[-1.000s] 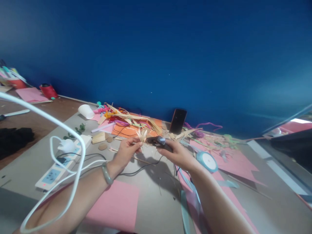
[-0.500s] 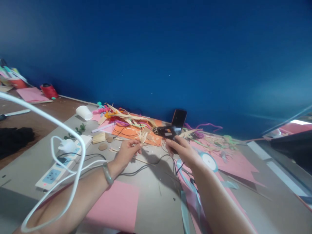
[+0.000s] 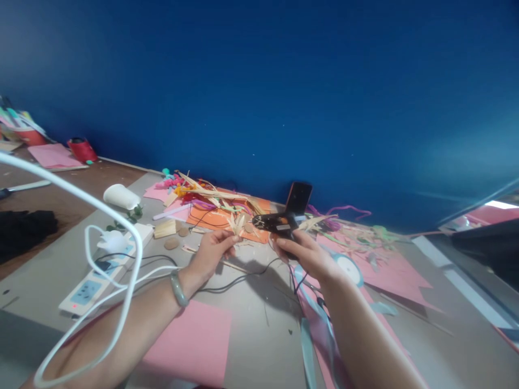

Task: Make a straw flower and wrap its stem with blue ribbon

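Observation:
My left hand [image 3: 214, 249] pinches a small pale flower-like piece of dried husk strips [image 3: 236, 223] between thumb and fingers. My right hand [image 3: 302, 249] is wrapped round the handle of a black glue gun [image 3: 275, 220], whose nozzle points left towards the husk piece, a short gap apart from it. A black cord [image 3: 243, 278] runs from the glue gun across the table to the left. Behind the gun a dark phone [image 3: 299, 198] leans against the blue wall. Under the nozzle lies an orange sheet [image 3: 257, 233] with pale scraps on it.
On the left lies a white power strip [image 3: 97, 275], with a white cable [image 3: 135, 254] looping high in front. A white paper cup [image 3: 121, 196] lies on its side. Pink paper [image 3: 194, 343] is near the front; ribbon rolls [image 3: 348, 269] and husk scraps lie right.
The glue gun has tipped so its nozzle now points more plainly towards the husk piece. The paper cup has rolled to the left. My left hand has barely moved.

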`<state>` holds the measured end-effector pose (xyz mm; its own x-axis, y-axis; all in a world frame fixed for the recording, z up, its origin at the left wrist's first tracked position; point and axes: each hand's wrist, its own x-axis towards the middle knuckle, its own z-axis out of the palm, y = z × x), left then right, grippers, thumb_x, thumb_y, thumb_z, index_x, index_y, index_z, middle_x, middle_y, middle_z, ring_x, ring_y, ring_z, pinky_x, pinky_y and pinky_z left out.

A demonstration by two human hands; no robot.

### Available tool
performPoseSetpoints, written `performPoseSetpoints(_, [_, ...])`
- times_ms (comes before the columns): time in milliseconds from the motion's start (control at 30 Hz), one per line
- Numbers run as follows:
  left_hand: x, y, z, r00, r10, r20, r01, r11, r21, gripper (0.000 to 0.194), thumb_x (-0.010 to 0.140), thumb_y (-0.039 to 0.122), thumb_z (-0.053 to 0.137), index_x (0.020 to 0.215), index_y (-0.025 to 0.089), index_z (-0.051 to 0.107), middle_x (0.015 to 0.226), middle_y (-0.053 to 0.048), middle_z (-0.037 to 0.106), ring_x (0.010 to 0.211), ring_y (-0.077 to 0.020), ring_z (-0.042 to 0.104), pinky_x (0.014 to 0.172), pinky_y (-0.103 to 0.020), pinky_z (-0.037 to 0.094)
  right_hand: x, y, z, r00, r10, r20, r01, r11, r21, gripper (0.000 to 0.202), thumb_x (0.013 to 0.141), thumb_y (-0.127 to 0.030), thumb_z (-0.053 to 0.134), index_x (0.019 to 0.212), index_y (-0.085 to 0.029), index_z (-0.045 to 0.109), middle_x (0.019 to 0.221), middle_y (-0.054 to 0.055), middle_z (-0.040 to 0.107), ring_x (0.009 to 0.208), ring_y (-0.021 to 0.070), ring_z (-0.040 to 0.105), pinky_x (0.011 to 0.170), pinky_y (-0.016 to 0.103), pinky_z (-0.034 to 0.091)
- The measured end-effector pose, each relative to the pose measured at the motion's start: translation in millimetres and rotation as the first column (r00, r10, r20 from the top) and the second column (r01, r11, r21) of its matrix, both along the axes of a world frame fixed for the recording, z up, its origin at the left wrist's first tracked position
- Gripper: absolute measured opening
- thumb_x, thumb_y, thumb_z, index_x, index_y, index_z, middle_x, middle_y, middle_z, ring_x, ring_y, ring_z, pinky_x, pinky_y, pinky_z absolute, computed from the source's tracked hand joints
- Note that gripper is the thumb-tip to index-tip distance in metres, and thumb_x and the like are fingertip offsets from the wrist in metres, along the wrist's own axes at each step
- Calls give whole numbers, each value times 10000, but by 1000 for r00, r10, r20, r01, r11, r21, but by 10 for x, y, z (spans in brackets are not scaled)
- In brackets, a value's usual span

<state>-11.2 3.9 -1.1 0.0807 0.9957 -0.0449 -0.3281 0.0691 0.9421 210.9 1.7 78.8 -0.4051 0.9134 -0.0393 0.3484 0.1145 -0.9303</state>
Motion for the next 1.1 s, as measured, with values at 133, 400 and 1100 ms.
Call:
performPoseSetpoints(133, [5, 2, -15, 998, -2, 68, 2, 1000, 4, 247, 668, 353, 754, 708, 128, 660, 571, -10, 637, 446, -76, 497, 445, -201, 340, -68, -80, 44, 991, -16, 135, 7, 997, 71, 276, 853, -424, 545, 776, -160, 530, 583, -22, 475, 543, 113, 444, 532, 247, 364])
performPoseSetpoints(400, [14, -7, 6, 997, -8, 72, 8, 1000, -1, 245, 670, 364, 744, 692, 129, 679, 718, -51, 705, 450, -61, 494, 439, -199, 332, -216, -200, 135, 944, -93, 316, 30, 979, 201, 265, 850, -421, 514, 802, -165, 564, 565, -5, 516, 529, 125, 455, 483, 248, 336])
performPoseSetpoints(1100, [29, -19, 40, 999, -5, 45, 5, 1000, 13, 238, 667, 366, 742, 667, 140, 668, 480, 15, 573, 433, -81, 486, 437, -201, 322, -274, -221, 111, 878, -126, 461, -23, 952, 304, 321, 865, -410, 479, 631, -193, 445, 514, -37, 389, 487, 104, 340, 486, 255, 253])
